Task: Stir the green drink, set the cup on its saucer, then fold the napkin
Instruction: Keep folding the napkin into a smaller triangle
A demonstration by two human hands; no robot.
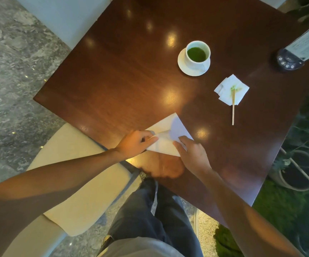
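Both hands on white napkin (165, 143) at near table (122, 71) edge: left hand (135, 143) pinches a folded flap, right hand (192, 154) presses flat, fingers fairly straight. Cup (198, 52) of green drink sits on saucer (182, 64); stirrer (233, 108) lies on stained tissue (240, 89).

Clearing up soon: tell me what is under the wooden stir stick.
The stick lies with its green-stained end on a small stack of white napkins; its lower part rests on the bare table. Anything beneath the napkins is covered.
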